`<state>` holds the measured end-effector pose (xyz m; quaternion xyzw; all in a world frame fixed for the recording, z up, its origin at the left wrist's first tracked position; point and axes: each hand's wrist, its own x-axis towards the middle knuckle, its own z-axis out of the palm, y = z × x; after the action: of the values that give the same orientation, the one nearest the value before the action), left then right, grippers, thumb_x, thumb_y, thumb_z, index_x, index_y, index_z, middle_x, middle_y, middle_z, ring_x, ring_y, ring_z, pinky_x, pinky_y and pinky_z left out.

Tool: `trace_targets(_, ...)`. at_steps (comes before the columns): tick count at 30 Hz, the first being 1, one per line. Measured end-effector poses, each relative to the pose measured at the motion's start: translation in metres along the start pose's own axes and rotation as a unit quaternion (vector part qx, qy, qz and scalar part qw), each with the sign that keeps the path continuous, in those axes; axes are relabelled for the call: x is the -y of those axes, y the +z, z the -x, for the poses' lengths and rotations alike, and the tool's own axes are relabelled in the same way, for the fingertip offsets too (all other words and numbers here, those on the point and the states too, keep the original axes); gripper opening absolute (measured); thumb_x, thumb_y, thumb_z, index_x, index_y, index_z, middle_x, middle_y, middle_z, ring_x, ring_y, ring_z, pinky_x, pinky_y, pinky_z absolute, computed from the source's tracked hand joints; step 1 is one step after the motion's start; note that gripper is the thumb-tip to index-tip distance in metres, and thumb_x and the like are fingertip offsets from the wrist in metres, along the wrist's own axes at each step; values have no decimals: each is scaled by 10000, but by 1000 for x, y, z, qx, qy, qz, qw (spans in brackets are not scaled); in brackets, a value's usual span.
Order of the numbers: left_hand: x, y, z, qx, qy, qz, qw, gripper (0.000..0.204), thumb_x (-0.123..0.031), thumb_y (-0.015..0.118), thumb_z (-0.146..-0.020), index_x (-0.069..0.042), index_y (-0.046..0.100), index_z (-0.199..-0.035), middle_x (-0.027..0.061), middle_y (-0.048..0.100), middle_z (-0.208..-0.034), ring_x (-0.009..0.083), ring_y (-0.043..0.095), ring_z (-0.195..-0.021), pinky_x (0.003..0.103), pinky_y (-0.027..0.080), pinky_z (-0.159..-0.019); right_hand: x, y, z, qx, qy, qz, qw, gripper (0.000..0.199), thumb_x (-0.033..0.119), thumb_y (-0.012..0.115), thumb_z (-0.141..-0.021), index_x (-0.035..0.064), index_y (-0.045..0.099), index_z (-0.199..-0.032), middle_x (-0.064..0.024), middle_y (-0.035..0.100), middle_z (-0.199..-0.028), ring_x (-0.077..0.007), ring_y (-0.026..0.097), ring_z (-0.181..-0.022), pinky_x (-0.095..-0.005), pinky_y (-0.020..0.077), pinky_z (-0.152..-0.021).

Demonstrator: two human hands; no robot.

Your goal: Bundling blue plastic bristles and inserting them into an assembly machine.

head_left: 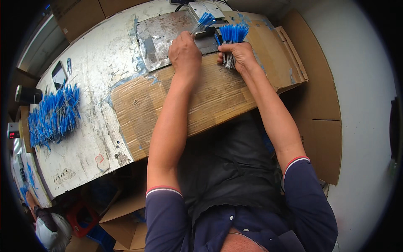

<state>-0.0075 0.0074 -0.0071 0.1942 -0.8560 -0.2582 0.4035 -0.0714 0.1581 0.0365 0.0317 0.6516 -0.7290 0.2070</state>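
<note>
My right hand (pixel 239 54) is closed round a thick bundle of thin pale wires with blue tips (pixel 234 33). The blue ends stand up above the thumb, and the bare wire ends hang out below. To its left, my left hand (pixel 185 53) is closed with curled fingers, its back toward me. A smaller bunch of blue-tipped wires (pixel 205 19) runs up from its fingertips; the exact grip is hidden. Just beyond both hands sits a small dark metal fixture (pixel 205 33) on a worn metal plate (pixel 161 31).
A large heap of blue-tipped wires (pixel 54 115) lies on the white worktable (pixel 96 138) at left, near a phone (pixel 59 75). Flattened cardboard (pixel 138 107) covers the near edge. An upright cardboard sheet (pixel 317 105) stands at right. Another person (pixel 52 227) is at lower left.
</note>
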Motion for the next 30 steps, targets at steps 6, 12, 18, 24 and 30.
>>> trace_targets(6, 0, 0, 0, -27, 3, 16, 1000, 132, -180, 594, -953, -54, 630, -937, 150, 679, -865, 354, 642, -848, 476, 486, -741, 4, 19, -10, -63, -13, 26, 998, 110, -123, 693, -752, -93, 594, -716, -202, 620, -654, -280, 636, -486, -394, 560, -418)
trace_targets(12, 2, 2, -1, -47, 22, 9, 999, 126, -169, 602, -945, -46, 621, -959, 147, 673, -913, 353, 616, -920, 463, 447, -813, 6, 23, -14, -91, -8, 33, 995, 98, -128, 687, -752, -101, 596, -728, -213, 632, -679, -282, 644, -497, -387, 563, -421)
trace_targets(18, 8, 6, -4, -123, 75, -5, 990, 130, -159, 604, -941, -39, 619, -989, 142, 673, -951, 338, 609, -943, 450, 433, -833, 4, 25, -10, -98, -10, 44, 994, 74, -103, 689, -770, -109, 615, -770, -204, 645, -709, -275, 659, -532, -374, 589, -453)
trace_targets(24, 2, 3, -1, -5, 40, -8, 999, 124, -167, 599, -942, -52, 646, -942, 122, 681, -864, 323, 621, -871, 458, 438, -806, -6, 14, -4, -63, -40, -45, 996, 96, -61, 718, -772, -99, 636, -802, -171, 646, -710, -256, 661, -551, -377, 600, -474)
trace_targets(30, 4, 5, -1, 7, 57, -13, 998, 125, -168, 600, -941, -56, 649, -914, 127, 677, -813, 331, 621, -809, 463, 464, -738, -11, 0, 0, -2, -54, -59, 997, 141, -41, 763, -753, -87, 645, -814, -156, 653, -713, -229, 662, -564, -356, 600, -490)
